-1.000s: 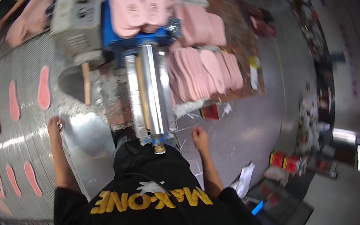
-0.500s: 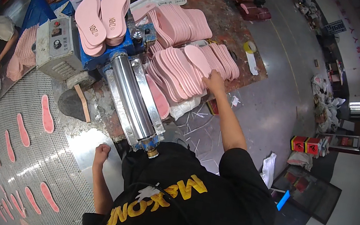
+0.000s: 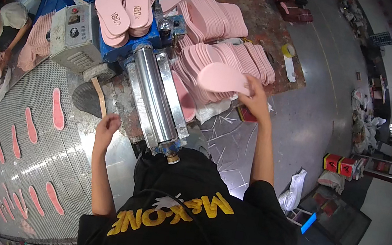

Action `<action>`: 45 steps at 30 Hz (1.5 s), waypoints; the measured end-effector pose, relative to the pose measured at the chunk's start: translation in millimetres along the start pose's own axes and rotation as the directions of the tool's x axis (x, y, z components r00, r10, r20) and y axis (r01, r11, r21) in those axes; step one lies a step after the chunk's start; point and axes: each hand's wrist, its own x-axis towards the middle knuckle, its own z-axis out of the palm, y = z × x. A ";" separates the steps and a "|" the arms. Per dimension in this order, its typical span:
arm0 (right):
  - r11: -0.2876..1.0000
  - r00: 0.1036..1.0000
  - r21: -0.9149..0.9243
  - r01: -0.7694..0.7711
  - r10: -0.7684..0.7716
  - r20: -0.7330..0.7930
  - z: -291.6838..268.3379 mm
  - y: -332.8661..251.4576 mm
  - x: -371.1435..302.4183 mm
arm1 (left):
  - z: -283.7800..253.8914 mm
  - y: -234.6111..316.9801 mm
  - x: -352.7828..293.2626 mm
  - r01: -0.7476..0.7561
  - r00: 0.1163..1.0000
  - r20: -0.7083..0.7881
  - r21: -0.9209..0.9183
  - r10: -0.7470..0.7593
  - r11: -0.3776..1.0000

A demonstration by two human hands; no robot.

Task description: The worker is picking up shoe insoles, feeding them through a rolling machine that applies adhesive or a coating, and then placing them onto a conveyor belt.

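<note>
A pale pink insole (image 3: 221, 78) is gripped at one end by my right hand (image 3: 256, 99), its wide part pointing left. It is lifted off a row of similar pink insoles (image 3: 190, 62) standing on edge below and behind it. My left hand (image 3: 108, 127), fingers curled in and no object showing in it, hovers beside a wooden stick (image 3: 99, 97) at the near side of the machine. Between my hands lies the machine's shiny metal roller (image 3: 156, 97). Two piles of printed pink insoles (image 3: 112, 10) rest on top of the blue machine body.
At left, a perforated metal conveyor (image 3: 67, 163) carries several spaced pink insoles. A grey control box (image 3: 77, 32) stands beside the machine. A tape roll (image 3: 288, 50) lies on the worktable (image 3: 286, 80). Another person (image 3: 6, 33) works at far left.
My right hand has pulled one insole up and toward me from the row. My left hand has risen slightly, moved left, and loosened from a tight fist. The head view has shifted a little.
</note>
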 end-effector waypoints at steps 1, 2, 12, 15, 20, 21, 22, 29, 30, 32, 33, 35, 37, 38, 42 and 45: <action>0.999 0.993 -0.027 0.032 -0.029 0.111 10.3 -13.9 4.6 | 1.3 30.5 5.0 -0.017 1.000 0.026 0.010 0.017 1.000; 0.996 0.974 -0.050 0.069 -0.057 0.221 22.4 -26.5 9.7 | 4.8 52.6 9.8 -0.018 1.000 0.023 0.014 0.018 1.000; 0.976 0.896 -0.022 0.216 -0.189 0.402 75.0 -43.6 39.5 | 37.3 135.4 -2.6 -0.533 0.845 0.319 0.432 0.430 0.728; 0.949 0.954 -0.224 0.223 -0.166 0.250 67.7 4.1 44.2 | 26.7 134.5 -5.5 -0.565 0.819 0.273 0.538 0.505 0.625; 0.891 0.991 -0.436 -0.121 0.133 -0.004 80.5 58.9 40.7 | -5.2 113.4 -17.1 -0.428 0.844 0.179 0.793 0.506 0.434; 0.906 0.992 -0.408 -0.115 0.125 -0.001 84.5 77.2 40.0 | -15.6 101.3 -17.9 -0.400 0.863 0.161 0.797 0.479 0.452; 0.925 0.994 -0.368 -0.094 0.111 0.026 92.9 86.4 41.8 | -29.9 83.9 -18.5 -0.401 0.881 0.161 0.755 0.446 0.520; 0.942 0.968 -0.311 -0.125 0.185 0.172 76.8 88.6 39.4 | -24.8 -42.0 -70.2 -0.047 0.993 0.057 -0.614 0.104 0.788; 0.913 0.983 -0.409 -0.004 0.079 0.166 76.0 94.5 39.2 | -18.9 -54.6 -82.5 -0.097 0.995 -0.052 -0.719 0.086 0.688; 0.858 0.978 -0.493 0.141 -0.045 0.203 79.7 96.5 38.3 | -11.7 -78.4 -101.0 -0.177 0.982 -0.187 -0.809 0.041 0.561; 0.841 0.981 -0.532 0.094 0.012 0.193 85.3 90.7 36.9 | -11.2 -92.4 -112.4 -0.277 0.948 -0.315 -0.876 -0.035 0.394; 0.817 0.981 -0.573 0.058 0.060 0.185 81.4 89.3 33.5 | -11.7 -119.0 -128.6 -0.397 0.894 -0.428 -0.893 -0.130 0.213; 0.837 0.970 -0.530 0.136 -0.005 0.242 74.1 98.6 34.5 | -25.6 -142.5 -134.2 -0.526 0.807 -0.554 -0.832 -0.206 0.178; 0.840 0.971 -0.531 0.106 0.026 0.236 74.6 97.6 35.3 | -35.8 -153.3 -140.6 -0.548 0.769 -0.582 -0.813 -0.265 0.196; 0.879 0.975 -0.467 0.093 0.014 0.221 77.3 103.3 36.5 | -90.2 -206.2 -174.5 -0.727 0.620 -0.672 -0.686 -0.405 0.023; 0.883 0.969 -0.468 0.041 0.078 0.232 76.4 108.1 39.4 | -123.4 -227.5 -199.1 -0.829 0.513 -0.754 -0.560 -0.410 -0.008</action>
